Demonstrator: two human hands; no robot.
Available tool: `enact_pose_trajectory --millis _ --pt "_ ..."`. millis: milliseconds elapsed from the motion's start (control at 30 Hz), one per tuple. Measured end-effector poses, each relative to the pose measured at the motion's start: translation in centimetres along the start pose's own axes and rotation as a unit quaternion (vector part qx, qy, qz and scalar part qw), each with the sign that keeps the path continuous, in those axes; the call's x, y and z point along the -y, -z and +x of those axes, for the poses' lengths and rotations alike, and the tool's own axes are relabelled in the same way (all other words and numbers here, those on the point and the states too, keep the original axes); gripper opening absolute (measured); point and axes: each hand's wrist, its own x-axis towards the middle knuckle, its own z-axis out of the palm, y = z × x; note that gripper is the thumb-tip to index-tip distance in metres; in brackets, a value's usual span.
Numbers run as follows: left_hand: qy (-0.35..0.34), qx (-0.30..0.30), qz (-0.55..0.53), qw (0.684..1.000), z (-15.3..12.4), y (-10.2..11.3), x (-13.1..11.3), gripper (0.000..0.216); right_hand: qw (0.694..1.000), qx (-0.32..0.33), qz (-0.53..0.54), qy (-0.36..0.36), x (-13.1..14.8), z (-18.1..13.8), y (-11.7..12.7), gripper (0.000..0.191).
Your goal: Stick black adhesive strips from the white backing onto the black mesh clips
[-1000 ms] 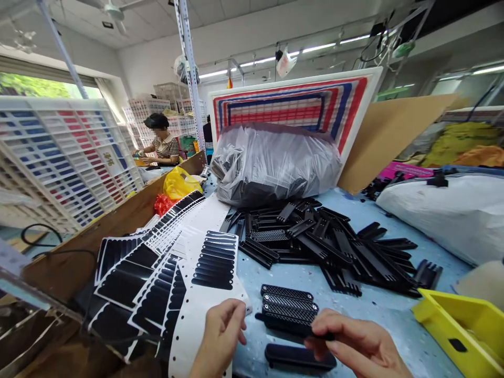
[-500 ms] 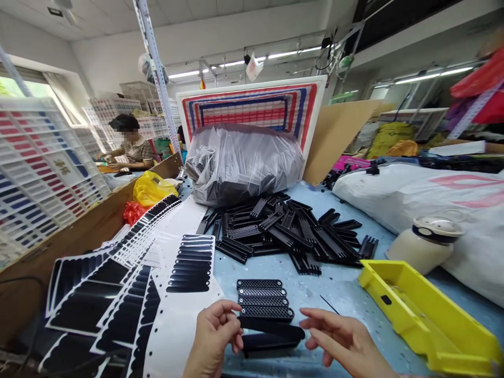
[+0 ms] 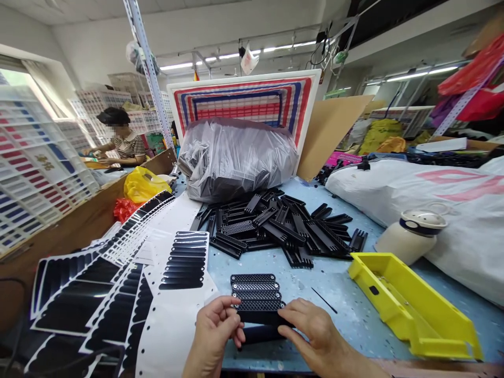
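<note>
My left hand point(image 3: 219, 326) and my right hand point(image 3: 311, 331) pinch the two ends of a black oblong plastic piece point(image 3: 260, 317) near the table's front edge. Just behind it lie several black mesh-faced pieces in a row point(image 3: 254, 287). Another dark piece point(image 3: 262, 334) lies under my hands. To the left of my left hand is a white backing sheet with black oblong stickers point(image 3: 185, 260). A heap of black comb-like plastic parts point(image 3: 275, 226) covers the middle of the blue table point(image 3: 346, 310).
More sticker sheets point(image 3: 90, 294) spread at the left. A yellow bin point(image 3: 409, 304) sits at the right, a white jar point(image 3: 411, 236) and white sack point(image 3: 437, 194) behind it. A grey plastic bag point(image 3: 236, 157) stands at the back. A person point(image 3: 122, 142) sits far left.
The view has swung right and down. My hands came together: the right hand, open half a second ago, now grips the black piece's right end while the left holds the other.
</note>
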Motion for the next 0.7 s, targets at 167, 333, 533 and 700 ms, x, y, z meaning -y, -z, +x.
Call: enact_pose_trajectory --millis 167,333,533,700 --pt "-0.014 -0.034 0.078 0.996 0.7 0.8 0.1 0.038 0.999 -0.035 0.013 0.007 -0.6 0.2 0.0 0.028" --pt "-0.076 -0.049 0.265 0.96 0.8 2.4 -0.1 0.023 0.994 -0.022 0.072 -0.085 -2.4 0.1 1.8 0.029" --pt "-0.104 0.024 0.442 0.89 0.8 4.3 2.3 0.026 0.974 0.023 0.126 -0.187 -3.6 0.0 1.7 0.024" --pt "-0.133 -0.032 0.456 0.879 2.6 4.5 3.9 0.017 0.975 0.026 0.123 -0.182 -3.9 0.6 0.0 0.023"
